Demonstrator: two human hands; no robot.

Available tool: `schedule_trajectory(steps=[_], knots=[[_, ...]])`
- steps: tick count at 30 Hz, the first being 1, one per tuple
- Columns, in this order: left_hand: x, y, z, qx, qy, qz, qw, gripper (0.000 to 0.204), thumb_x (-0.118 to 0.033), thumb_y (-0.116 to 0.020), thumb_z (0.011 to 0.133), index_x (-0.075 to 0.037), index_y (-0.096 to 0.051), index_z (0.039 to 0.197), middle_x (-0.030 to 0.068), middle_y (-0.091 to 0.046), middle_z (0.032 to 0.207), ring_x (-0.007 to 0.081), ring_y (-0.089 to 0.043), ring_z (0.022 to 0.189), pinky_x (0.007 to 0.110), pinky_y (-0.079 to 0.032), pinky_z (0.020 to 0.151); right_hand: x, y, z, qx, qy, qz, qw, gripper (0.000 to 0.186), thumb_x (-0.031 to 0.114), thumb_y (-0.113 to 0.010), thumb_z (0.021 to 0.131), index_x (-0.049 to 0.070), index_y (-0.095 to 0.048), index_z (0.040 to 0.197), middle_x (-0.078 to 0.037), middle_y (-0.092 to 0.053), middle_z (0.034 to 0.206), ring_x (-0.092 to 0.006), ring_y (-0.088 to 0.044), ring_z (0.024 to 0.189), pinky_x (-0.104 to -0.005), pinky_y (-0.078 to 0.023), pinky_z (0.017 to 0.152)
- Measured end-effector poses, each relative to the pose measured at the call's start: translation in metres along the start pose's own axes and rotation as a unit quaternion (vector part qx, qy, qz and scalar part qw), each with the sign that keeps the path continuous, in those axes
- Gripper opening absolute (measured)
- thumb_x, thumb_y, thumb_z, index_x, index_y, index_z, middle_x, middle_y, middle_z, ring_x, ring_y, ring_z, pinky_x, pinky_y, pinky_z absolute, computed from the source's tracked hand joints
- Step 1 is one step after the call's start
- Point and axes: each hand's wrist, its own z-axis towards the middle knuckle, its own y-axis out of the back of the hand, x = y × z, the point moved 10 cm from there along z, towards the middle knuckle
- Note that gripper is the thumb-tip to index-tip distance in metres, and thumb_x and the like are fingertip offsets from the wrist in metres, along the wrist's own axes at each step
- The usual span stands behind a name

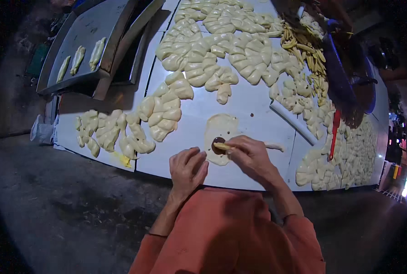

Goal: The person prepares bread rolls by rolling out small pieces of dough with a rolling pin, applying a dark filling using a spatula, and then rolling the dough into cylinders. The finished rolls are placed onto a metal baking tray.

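Note:
A flattened sheet of pale dough point(221, 125) lies on the white table in front of me, with a round dark-brown filling point(218, 141) on its lower half. My right hand point(249, 157) pinches a yellow banana piece point(221, 146) over that filling. The hand's side is close to the dough's right edge. My left hand point(187, 169) is loosely curled at the dough's lower left, with no object showing in its fingers. A thin pale dough strip point(275, 147) sticks out to the right of my right hand.
Many dough pieces point(251, 57) cover the far table, with more at left point(107, 130) and right point(322, 164). Yellow banana pieces point(317, 64) are heaped by a blue tub point(372, 86). A white roller point(294, 122), a red-handled tool point(335, 132) and a metal tray point(87, 29) are nearby.

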Motion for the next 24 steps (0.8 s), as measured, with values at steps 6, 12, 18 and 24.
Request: schedule_trajectory(steps=[6,12,18,24], knots=[[-0.001,-0.004,0.008,0.089,-0.058,-0.041,0.993,0.030,-0.021,-0.079,0.082,-0.012,-0.074,0.110,0.0096,-0.069,0.115,0.0298,-0.063,0.108,0.044,-0.046,0.093,0.006,-0.017,-0.011,-0.045,0.056,-0.188,0.979,0.020,0.013,-0.077,0.088,0.009,-0.075,0.108,-0.008,-0.068,0.102,-0.0242,-0.072,0.084,-0.0350,-0.058,0.071],[-0.004,-0.004,0.023,0.110,-0.124,-0.040,0.985,0.021,-0.022,-0.079,0.084,-0.015,-0.075,0.104,0.0036,-0.068,0.105,0.0226,-0.064,0.094,0.039,-0.046,0.076,0.010,-0.021,-0.012,-0.031,0.034,-0.187,0.981,0.024,0.010,-0.077,0.086,0.011,-0.076,0.110,-0.008,-0.066,0.103,-0.0237,-0.071,0.084,-0.0351,-0.057,0.071],[-0.008,-0.008,0.027,0.144,-0.169,-0.043,0.974,0.023,-0.022,-0.082,0.080,-0.018,-0.075,0.102,0.0045,-0.069,0.106,0.0253,-0.066,0.093,0.041,-0.051,0.075,0.017,-0.010,-0.031,-0.057,0.052,-0.223,0.972,0.029,0.022,-0.076,0.088,0.015,-0.073,0.116,-0.008,-0.067,0.105,-0.0253,-0.071,0.087,-0.0356,-0.058,0.071],[-0.014,-0.019,0.031,0.164,-0.210,-0.041,0.963,0.022,-0.020,-0.082,0.080,-0.017,-0.074,0.100,0.0042,-0.067,0.102,0.0252,-0.066,0.091,0.040,-0.052,0.074,0.007,-0.034,-0.043,-0.013,0.094,-0.286,0.954,0.026,0.019,-0.077,0.087,0.011,-0.071,0.110,-0.008,-0.066,0.100,-0.0242,-0.069,0.077,-0.0366,-0.056,0.063]])
